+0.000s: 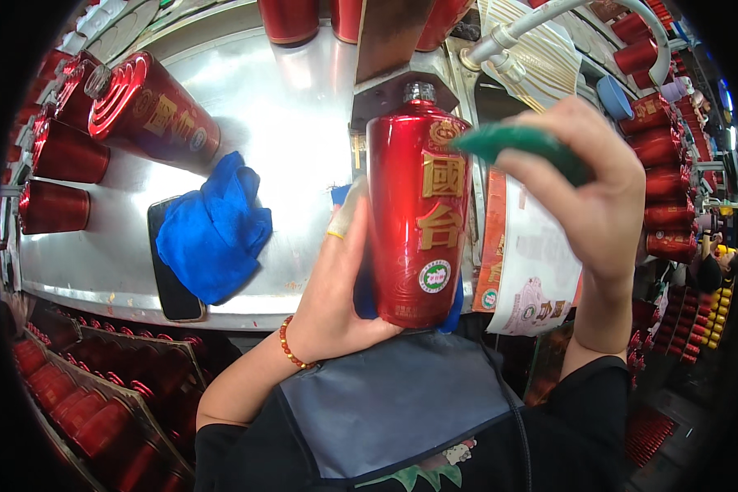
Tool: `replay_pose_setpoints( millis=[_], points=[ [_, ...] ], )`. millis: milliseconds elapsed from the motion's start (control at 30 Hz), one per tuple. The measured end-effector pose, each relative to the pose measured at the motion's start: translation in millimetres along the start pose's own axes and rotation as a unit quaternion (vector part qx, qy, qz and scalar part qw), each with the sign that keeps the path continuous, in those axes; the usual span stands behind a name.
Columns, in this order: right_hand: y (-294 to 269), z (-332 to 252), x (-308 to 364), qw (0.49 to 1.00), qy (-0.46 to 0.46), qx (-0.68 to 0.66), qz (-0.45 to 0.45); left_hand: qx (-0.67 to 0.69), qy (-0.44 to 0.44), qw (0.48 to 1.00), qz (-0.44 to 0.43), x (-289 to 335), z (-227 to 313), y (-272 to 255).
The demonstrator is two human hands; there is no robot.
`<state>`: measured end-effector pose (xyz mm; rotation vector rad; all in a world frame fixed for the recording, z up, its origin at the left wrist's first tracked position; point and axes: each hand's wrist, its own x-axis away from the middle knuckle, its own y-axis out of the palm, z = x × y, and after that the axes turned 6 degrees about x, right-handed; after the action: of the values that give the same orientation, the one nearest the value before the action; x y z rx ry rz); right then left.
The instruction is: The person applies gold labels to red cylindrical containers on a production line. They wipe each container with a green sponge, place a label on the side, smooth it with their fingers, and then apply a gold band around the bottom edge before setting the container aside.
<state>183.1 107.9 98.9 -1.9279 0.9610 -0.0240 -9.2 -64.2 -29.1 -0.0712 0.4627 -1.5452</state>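
The red bottle (398, 213) sits within the left grip (336, 291), its neck pointing away from the person and its base close to the grey apron (398, 402). The left grip clasps it from the left: the fingers lie along its left side, partly hidden behind it, and the thumb stretches beneath the base. Whether the base also rests on anything else, I cannot tell. To the right of the bottle, the right grip (594, 184) pinches a green pointed tool (525, 146) between thumb and fingers; motion blurs both. The tool's tip is at the bottle's upper right, beside the gold emblem, though contact there is unclear. On the metal table (295, 164), well left of the left grip, a bunched blue cloth (209, 234) partly covers a dark phone (166, 283); another red bottle (160, 123) is beyond them.
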Motion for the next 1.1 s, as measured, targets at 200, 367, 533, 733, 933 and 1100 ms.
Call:
replay_pose_setpoints(
  millis=[200,367,533,733,933,1100],
  points=[
    [1.4,0.0,-15.3,0.998,-0.018,0.051,0.023,0.002,-0.006,1.000,-0.019,-0.9,2.2,-4.1],
    [0.0,7.1,-23.8,1.000,-0.012,0.000,-0.008,-0.005,-0.021,0.999,-0.047,0.0,-0.6,-8.1],
    [-6.6,2.2,-9.2,0.984,0.125,-0.120,0.041,0.067,-0.022,0.998,-0.001,-14.3,3.0,-24.7],
    [6.5,19.1,15.2,0.943,0.198,-0.261,0.064,0.303,-0.095,0.937,0.148,-68.4,21.4,-2.4],
    [8.9,26.8,31.6,0.922,0.226,-0.306,0.068,0.319,-0.130,0.924,0.167,-77.5,27.7,6.2],
    [10.1,32.7,35.5,0.920,0.225,-0.315,0.053,0.338,-0.134,0.920,0.146,-76.4,31.3,2.4]
  ],
)
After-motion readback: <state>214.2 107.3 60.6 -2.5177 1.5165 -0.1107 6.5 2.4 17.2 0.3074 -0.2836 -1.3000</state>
